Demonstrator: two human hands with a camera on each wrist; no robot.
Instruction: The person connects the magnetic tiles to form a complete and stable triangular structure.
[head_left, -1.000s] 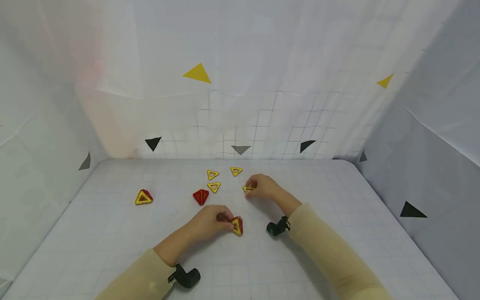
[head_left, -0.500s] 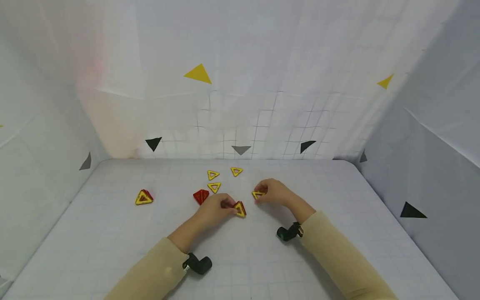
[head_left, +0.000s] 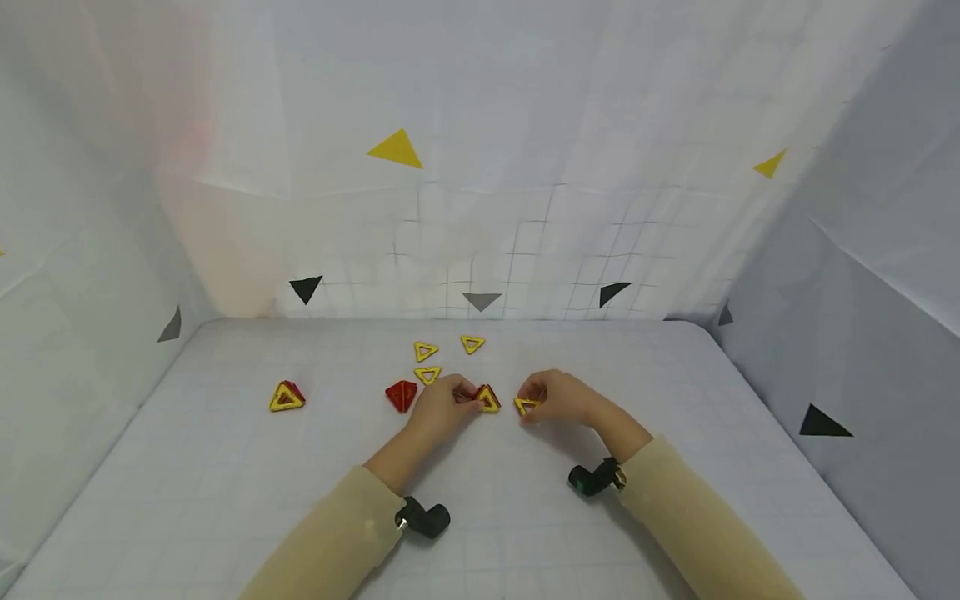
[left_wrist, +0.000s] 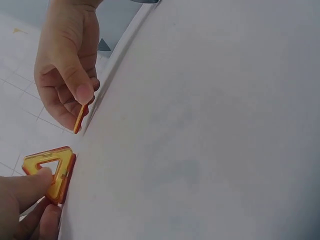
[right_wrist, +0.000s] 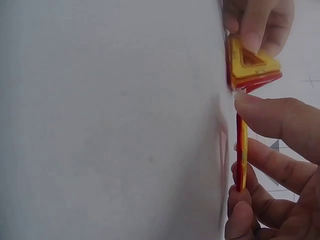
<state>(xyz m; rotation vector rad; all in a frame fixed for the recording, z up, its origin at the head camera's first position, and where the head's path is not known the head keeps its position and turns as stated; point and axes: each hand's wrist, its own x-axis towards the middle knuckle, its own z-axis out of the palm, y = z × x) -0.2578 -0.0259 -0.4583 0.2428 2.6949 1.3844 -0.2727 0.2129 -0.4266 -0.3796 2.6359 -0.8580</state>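
Taking 12 o'clock as straight away from the person, the bench point(head_left: 498, 533) opens at 6 between two sleeves point(head_left: 330, 533), a black camera point(head_left: 427, 518) at each wrist. The left hand point(head_left: 438, 410) pinches a red-and-yellow pyramid point(head_left: 489, 402); across a small gap at its 3, the right hand point(head_left: 562, 398) pinches a flat yellow-and-red triangle point(right_wrist: 242, 165). Room runs at 3 toward the right wall point(head_left: 862, 367). A red piece point(head_left: 401, 396) crowds the left hand at 10; another pyramid point(head_left: 287, 395) sits well off at 9. Three yellow tiles point(head_left: 427, 369) lie between 11 and 1, short of the far edge, where the back wall point(head_left: 487, 225) rises.
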